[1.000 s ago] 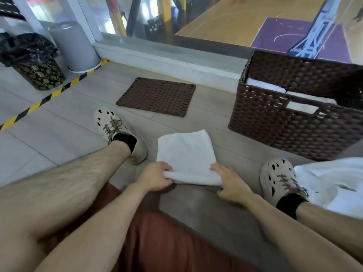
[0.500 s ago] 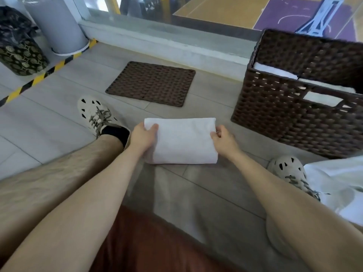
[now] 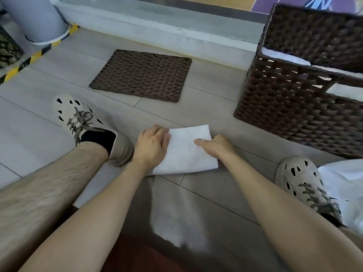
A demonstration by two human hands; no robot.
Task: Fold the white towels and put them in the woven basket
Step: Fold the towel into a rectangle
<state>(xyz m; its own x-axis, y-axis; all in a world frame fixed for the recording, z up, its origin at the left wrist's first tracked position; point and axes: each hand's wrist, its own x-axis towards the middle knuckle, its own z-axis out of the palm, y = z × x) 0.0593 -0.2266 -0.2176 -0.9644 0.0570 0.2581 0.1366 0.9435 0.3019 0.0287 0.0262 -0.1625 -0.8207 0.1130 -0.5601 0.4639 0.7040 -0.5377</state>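
Note:
A folded white towel (image 3: 188,152) lies on the grey floor between my outstretched legs. My left hand (image 3: 152,143) covers its left end, fingers bent over the far left corner. My right hand (image 3: 217,146) holds the right end, with the thumb on top and the fingers hidden at the edge. The dark brown woven basket (image 3: 290,107) stands on the floor to the right, a little beyond the towel. Folded white towels (image 3: 284,58) show inside it.
More white cloth (image 3: 345,185) is heaped by my right shoe (image 3: 302,179). My left shoe (image 3: 82,122) is just left of the towel. A brown woven mat (image 3: 143,75) lies ahead; a grey cylinder (image 3: 37,18) and yellow-black floor tape (image 3: 29,59) are at far left.
The towel's near half was folded over into a smaller rectangle. Both hands then shifted inward over its ends, and it now lies slightly turned, nearer my left shoe.

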